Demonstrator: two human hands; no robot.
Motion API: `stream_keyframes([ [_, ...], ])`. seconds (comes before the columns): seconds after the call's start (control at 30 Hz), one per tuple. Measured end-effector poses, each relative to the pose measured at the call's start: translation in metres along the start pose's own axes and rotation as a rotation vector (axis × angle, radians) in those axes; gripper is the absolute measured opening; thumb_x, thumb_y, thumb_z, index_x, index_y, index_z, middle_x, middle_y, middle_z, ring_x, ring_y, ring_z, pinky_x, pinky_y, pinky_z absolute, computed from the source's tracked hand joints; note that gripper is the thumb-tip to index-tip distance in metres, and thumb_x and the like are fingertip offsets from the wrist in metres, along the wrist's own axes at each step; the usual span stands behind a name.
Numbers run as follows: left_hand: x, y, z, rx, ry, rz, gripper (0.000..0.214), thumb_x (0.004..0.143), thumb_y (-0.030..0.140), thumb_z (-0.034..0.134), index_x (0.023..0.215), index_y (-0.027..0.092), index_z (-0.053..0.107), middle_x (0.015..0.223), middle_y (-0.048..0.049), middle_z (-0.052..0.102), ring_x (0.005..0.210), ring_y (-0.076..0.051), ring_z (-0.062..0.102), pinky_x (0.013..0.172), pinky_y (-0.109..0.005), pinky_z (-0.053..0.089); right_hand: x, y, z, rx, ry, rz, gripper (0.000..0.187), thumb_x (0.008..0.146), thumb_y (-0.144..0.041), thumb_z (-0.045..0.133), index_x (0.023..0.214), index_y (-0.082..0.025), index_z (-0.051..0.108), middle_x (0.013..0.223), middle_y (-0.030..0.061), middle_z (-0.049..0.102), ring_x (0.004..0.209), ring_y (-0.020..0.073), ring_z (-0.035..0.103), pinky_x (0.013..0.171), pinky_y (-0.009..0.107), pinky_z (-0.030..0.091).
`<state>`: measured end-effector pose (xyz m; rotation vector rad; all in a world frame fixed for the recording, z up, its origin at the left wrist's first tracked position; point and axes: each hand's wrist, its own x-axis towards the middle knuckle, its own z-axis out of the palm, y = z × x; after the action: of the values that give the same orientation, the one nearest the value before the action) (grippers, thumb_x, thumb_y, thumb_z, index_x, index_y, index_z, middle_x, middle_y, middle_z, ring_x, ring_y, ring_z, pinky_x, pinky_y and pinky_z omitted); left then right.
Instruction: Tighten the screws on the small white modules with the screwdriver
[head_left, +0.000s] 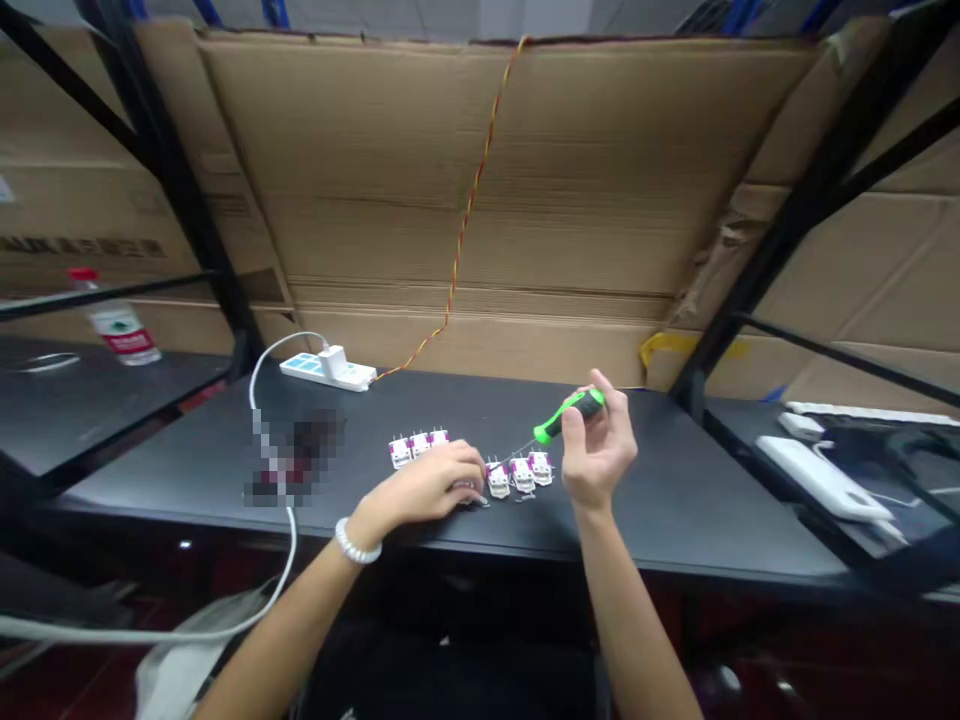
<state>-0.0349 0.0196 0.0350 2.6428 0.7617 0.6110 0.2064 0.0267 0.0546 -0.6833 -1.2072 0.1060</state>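
Note:
My right hand [600, 450] grips a screwdriver [570, 415] with a green and black handle, its thin shaft slanting down to the left. The shaft's tip ends near the fingers of my left hand [439, 482], which is bent low over the table. These fingers close around a small white-and-purple part, mostly hidden beneath them. Right of my left hand stand three similar white-and-purple parts [522, 475] with thin prongs on top. More of the same parts [419, 445] stand in a row behind my left hand. Tiny bits lie in front of the right-hand row.
A white power strip [328, 370] with a plugged-in adapter lies at the back left. Its white cable [291, 540] runs over the table's front edge. A blurred-out item [300, 455] sits on the left. Black metal posts [750, 270] flank the dark table [697, 500].

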Motion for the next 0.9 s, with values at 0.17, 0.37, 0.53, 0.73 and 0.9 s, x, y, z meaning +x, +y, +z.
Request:
stream_keyframes([
  [0.17,0.003,0.003,0.007,0.071,0.018,0.004,0.018,0.105,0.017,0.061,0.097,0.021,0.076,0.110,-0.0068,0.075,0.106,-0.024,0.068,0.099,-0.037,0.052,0.002,0.000,-0.001,0.002,0.048,-0.009,0.046,0.097,-0.036,0.070,0.141,-0.024,0.067,0.110,0.0072,0.060,0.090,0.0197,0.068,0.082,0.039,0.063],
  [0.37,0.006,0.010,0.008,0.124,0.022,-0.043,0.017,0.103,0.012,0.061,0.096,0.020,0.074,0.107,-0.0065,0.075,0.103,-0.025,0.067,0.094,-0.037,0.052,0.001,0.000,-0.001,-0.018,0.048,0.007,0.046,0.097,-0.039,0.071,0.140,-0.025,0.067,0.113,0.0079,0.061,0.089,0.0205,0.069,0.084,0.042,0.064],
  [0.53,0.005,0.009,0.008,0.125,0.018,-0.067,0.020,0.104,0.011,0.058,0.100,0.020,0.076,0.110,-0.0074,0.076,0.105,-0.025,0.068,0.096,-0.037,0.052,0.001,0.002,-0.002,-0.027,0.052,-0.006,0.046,0.097,-0.040,0.070,0.140,-0.023,0.067,0.112,0.0085,0.061,0.091,0.0211,0.069,0.084,0.041,0.064],
  [0.73,0.000,0.010,0.003,0.082,-0.025,-0.095,0.011,0.101,0.017,0.070,0.107,0.021,0.077,0.119,-0.0070,0.076,0.115,-0.027,0.069,0.103,-0.039,0.053,0.001,0.004,-0.001,-0.030,0.053,-0.010,0.045,0.097,-0.039,0.070,0.139,-0.024,0.066,0.112,0.0084,0.062,0.092,0.0216,0.069,0.085,0.043,0.064],
  [0.9,-0.004,0.011,0.001,0.042,-0.065,-0.084,0.016,0.098,0.015,0.073,0.111,0.023,0.079,0.118,-0.0062,0.077,0.112,-0.026,0.071,0.100,-0.037,0.054,0.001,0.003,-0.001,-0.044,0.053,-0.018,0.044,0.098,-0.039,0.069,0.138,-0.024,0.067,0.111,0.0082,0.062,0.089,0.0205,0.069,0.082,0.041,0.064],
])
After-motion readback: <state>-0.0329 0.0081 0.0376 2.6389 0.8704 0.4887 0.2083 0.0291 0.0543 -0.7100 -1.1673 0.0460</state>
